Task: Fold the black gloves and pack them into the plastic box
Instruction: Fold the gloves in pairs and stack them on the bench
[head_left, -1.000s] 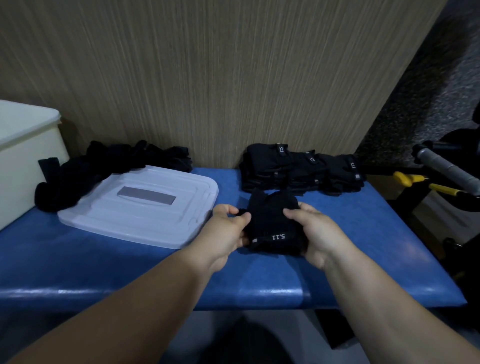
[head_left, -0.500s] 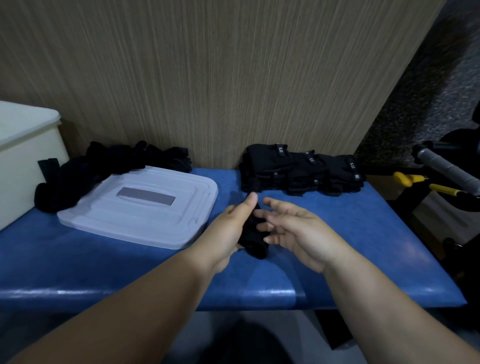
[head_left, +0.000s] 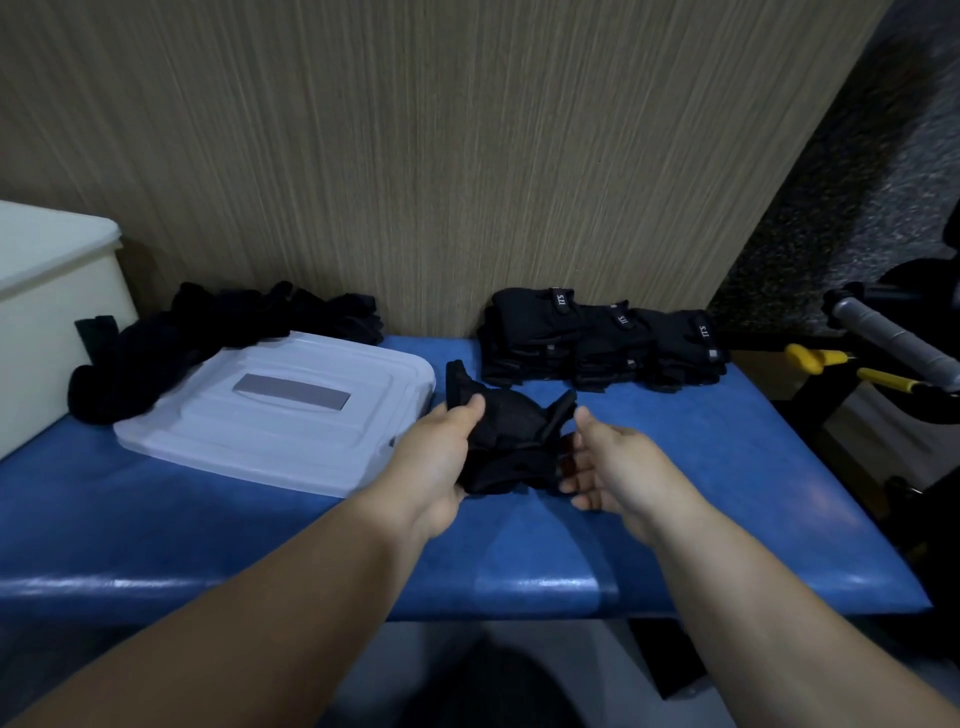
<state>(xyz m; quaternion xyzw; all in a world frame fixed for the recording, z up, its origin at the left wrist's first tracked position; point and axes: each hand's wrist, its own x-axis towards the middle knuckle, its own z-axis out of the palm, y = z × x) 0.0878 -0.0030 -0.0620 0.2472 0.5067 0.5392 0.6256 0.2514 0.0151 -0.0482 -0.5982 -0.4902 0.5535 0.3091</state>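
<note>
My left hand (head_left: 441, 457) grips a glove (head_left: 514, 436) just right of the lid (head_left: 280, 410). My right hand (head_left: 613, 462) is spread, farther right.

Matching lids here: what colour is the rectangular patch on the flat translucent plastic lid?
Grey; the rectangular patch shows best in the head view.

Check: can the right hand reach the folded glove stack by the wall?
Probably yes. The right hand is open, and only bare blue bench top lies between it and the folded glove stack.
</note>
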